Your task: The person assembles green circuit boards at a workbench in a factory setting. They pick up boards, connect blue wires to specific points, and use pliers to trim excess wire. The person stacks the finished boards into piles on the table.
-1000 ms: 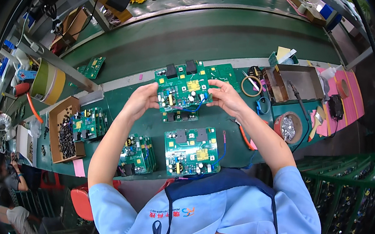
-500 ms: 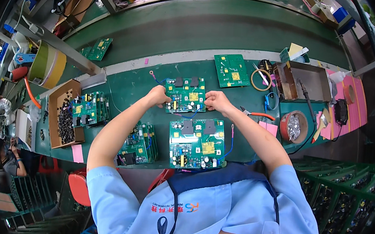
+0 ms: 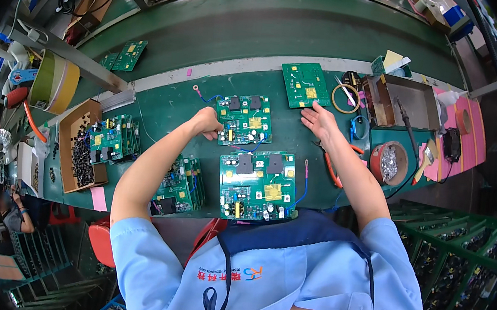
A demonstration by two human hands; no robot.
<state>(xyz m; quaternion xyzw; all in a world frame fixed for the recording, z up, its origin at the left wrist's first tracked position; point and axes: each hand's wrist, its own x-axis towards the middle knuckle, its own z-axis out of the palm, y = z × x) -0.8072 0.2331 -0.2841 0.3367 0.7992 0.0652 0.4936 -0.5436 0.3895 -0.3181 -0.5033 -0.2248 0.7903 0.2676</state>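
A green circuit board [image 3: 259, 112] with black blocks and a yellow patch lies in the middle of the bench. My left hand [image 3: 206, 121] has its fingers closed at this board's left edge; the thumb side touches the edge. Farther right, my right hand [image 3: 320, 121] is open and holds nothing. Its fingertips are just below the lower edge of another green board [image 3: 296, 92], which shows few raised parts. A larger populated board [image 3: 257, 186] lies nearest my body, with a blue wire [image 3: 300, 200] along its right side.
Several boards [image 3: 118, 138] stand beside a cardboard box of small black parts [image 3: 64, 148] at left; more boards [image 3: 181, 190] stand near my left forearm. On the right are orange-handled pliers [image 3: 332, 170], a tape ring [image 3: 332, 97], a metal tray [image 3: 416, 115] and a round red container [image 3: 376, 162].
My right hand has let go of the middle board's right edge and moved right and up toward the far board, opening. My left hand stays at the middle board's left edge.
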